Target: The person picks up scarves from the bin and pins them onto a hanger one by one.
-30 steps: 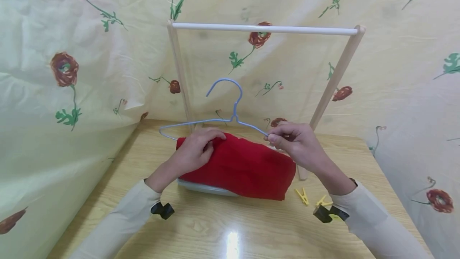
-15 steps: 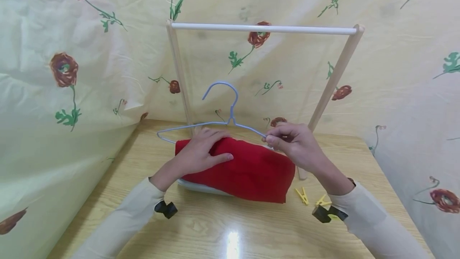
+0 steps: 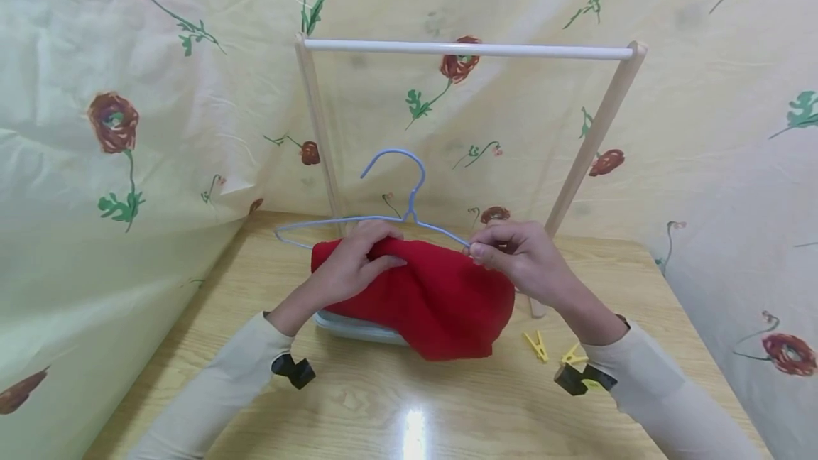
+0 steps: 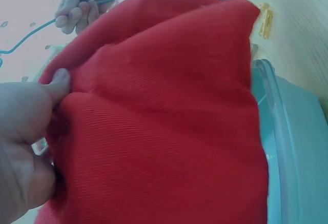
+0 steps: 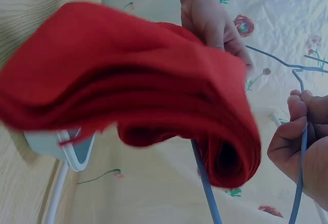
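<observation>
A folded red cloth (image 3: 441,297) hangs over the lower bar of a blue wire hanger (image 3: 412,197); its stacked layers show in the right wrist view. My left hand (image 3: 351,261) grips the cloth's upper left part, thumb (image 4: 60,83) on the near face and fingers behind it. With thumb and fingertips my right hand (image 3: 520,258) pinches the hanger's right shoulder. The hook stands up, pointing left. Below the cloth is a pale blue plastic tub (image 3: 361,331), largely covered by it in the head view.
Behind the hands stands a rack with a white rod (image 3: 466,49) and wooden posts (image 3: 594,140). Yellow clothespins (image 3: 537,347) lie on the wooden table (image 3: 358,403) at right, partly behind the right wrist camera. A flowered sheet (image 3: 204,91) surrounds the table.
The cloth's front, flatter before, has bunched into folds, its lower right corner drawn left. My left hand spread over the cloth, then gathered it. The hanger shifted slightly left and down.
</observation>
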Available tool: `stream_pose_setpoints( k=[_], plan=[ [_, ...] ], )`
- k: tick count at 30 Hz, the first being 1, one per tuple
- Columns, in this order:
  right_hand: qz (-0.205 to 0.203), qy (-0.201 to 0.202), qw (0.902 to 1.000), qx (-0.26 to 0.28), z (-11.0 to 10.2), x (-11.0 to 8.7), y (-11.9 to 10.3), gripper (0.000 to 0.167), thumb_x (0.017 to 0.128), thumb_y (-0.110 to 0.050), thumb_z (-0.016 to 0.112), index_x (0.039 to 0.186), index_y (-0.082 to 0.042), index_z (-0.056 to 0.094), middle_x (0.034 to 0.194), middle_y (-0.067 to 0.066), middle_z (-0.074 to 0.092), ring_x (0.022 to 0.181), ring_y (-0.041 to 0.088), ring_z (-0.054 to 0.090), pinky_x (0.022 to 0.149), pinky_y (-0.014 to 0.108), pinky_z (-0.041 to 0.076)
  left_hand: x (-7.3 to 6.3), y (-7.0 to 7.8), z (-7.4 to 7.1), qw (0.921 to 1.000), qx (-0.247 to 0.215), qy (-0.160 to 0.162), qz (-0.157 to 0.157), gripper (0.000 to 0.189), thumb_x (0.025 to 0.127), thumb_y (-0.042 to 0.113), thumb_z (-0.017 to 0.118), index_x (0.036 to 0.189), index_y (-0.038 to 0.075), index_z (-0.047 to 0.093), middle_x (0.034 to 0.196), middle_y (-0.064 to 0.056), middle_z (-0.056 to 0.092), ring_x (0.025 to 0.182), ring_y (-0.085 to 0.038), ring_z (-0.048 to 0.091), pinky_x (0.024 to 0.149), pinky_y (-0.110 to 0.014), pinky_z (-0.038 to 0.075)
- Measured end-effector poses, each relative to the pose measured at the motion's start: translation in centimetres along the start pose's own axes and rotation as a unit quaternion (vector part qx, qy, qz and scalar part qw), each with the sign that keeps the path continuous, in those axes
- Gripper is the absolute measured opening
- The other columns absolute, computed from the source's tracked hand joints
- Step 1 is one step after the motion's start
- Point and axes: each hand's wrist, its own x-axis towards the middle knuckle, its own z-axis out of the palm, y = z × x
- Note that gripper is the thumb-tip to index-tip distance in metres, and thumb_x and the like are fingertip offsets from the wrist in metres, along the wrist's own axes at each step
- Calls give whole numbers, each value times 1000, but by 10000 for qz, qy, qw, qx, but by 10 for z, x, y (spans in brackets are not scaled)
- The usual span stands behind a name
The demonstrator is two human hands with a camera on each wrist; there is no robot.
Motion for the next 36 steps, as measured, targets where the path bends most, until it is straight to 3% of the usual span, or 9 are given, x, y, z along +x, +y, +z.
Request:
stream_pose_setpoints(
  k=[6,13,19,27,31,36],
  plan=[
    [-22,-28,9999,146,2,0,1,8,90,10,69,94,6,75,78,0,66,66,14,60,58,24,53,4,7,-1,9978,-206,531,-335,25,96,11,71,121,10,64,113,-2,66,108,-20,57,90,-42,50],
    [-53,-174,9990,400,6,-1,1,10,91,9,69,98,6,75,81,3,68,69,17,62,62,27,57,12,12,1,9865,-241,1377,-847,30,94,15,75,121,10,63,117,-7,65,110,-26,55,84,-42,53],
    [-53,-200,9989,423,6,0,-2,9,91,10,68,96,6,74,80,2,68,68,16,62,61,27,57,16,11,2,9837,88,1607,-797,36,91,15,78,123,9,63,121,-10,65,112,-29,55,91,-51,45],
    [-365,-397,9973,502,11,-3,-1,11,89,10,70,97,5,75,79,6,69,66,19,64,59,30,58,21,11,3,9685,134,2385,-701,32,91,15,78,118,8,62,118,-10,66,112,-29,53,90,-50,42],
    [-325,-442,9971,530,12,-3,-2,10,91,9,69,98,4,75,80,5,68,67,20,64,59,30,58,24,12,3,9672,133,2352,-954,33,91,17,78,120,12,63,120,-7,65,115,-26,53,93,-53,36],
    [46,-319,9980,535,9,-2,-4,8,93,6,68,98,6,74,81,2,68,70,19,63,62,29,58,23,14,6,9735,300,1926,-1198,32,92,20,77,121,14,65,123,-7,64,117,-28,52,95,-58,30]
  ],
)
